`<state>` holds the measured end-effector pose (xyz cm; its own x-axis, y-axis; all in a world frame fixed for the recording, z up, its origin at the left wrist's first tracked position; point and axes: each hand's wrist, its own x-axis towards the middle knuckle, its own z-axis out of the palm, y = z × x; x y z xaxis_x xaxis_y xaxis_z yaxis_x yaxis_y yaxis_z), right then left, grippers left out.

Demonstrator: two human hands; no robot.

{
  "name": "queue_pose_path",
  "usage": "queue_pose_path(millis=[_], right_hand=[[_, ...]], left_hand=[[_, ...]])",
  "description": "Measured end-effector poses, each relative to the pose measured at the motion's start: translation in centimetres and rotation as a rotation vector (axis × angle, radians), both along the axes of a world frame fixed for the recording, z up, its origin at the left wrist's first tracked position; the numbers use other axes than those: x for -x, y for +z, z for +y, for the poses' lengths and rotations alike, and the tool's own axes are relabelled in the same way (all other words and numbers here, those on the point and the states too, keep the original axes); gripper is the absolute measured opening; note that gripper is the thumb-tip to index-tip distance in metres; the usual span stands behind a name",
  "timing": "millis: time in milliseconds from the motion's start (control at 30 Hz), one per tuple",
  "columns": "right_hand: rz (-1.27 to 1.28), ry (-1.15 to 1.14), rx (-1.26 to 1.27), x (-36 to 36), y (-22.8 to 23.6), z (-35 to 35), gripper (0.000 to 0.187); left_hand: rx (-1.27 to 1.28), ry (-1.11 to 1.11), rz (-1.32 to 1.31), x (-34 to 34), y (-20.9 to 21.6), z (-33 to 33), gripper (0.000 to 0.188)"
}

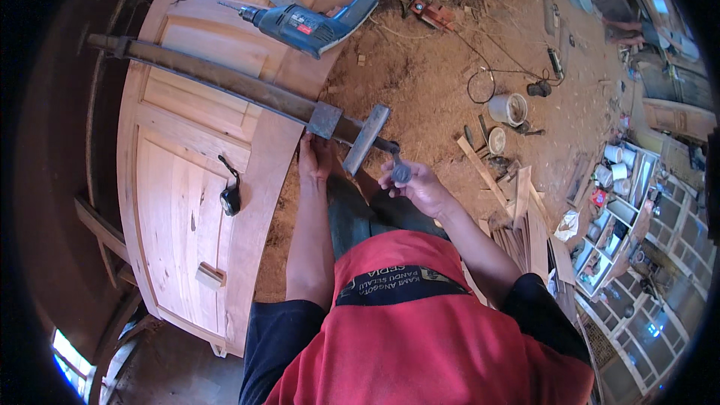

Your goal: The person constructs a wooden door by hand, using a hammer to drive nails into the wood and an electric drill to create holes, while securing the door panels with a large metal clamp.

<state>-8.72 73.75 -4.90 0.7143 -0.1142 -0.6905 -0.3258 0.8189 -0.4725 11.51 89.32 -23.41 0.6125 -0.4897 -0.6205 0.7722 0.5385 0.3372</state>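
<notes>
Presently, the bar clamp (217,76) crosses the door (176,217) from ten to four o'clock; at its four-o'clock end, the right hand (424,190) clasps the crank handle (402,172); whether the left hand (316,161) grips, I cannot tell.

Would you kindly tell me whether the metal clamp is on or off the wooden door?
On: the clamp spans the door, left hand at its near block, right hand holding its handle; tightness I cannot tell.

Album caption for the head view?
Left hand and right hand at a long metal clamp across a pale panelled wooden door.
</notes>
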Motion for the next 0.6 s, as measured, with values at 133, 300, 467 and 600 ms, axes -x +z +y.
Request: queue_pose_path(millis=[133,300,467,600], right_hand=[[0.016,-0.096,0.028,-1.5,-0.1,-2.0,0.041],[0.108,-0.23,0.452,-3.4,-5.0,-5.7,0.04],[0.398,0.367,0.386,-2.0,-13.0,-0.7,0.048],[0.18,0.278,0.315,-0.5,-11.0,5.0,0.037]], left_hand=[[-0.022,0.0,0.039,0.0,-0.3,0.8,0.026],[-0.016,0.002,0.036,0.0,-1.3,1.3,0.024],[0.035,-0.043,0.037,-0.2,-0.2,0.5,0.03],[0.039,-0.014,0.077,-0.4,-0.8,1.9,0.032]])
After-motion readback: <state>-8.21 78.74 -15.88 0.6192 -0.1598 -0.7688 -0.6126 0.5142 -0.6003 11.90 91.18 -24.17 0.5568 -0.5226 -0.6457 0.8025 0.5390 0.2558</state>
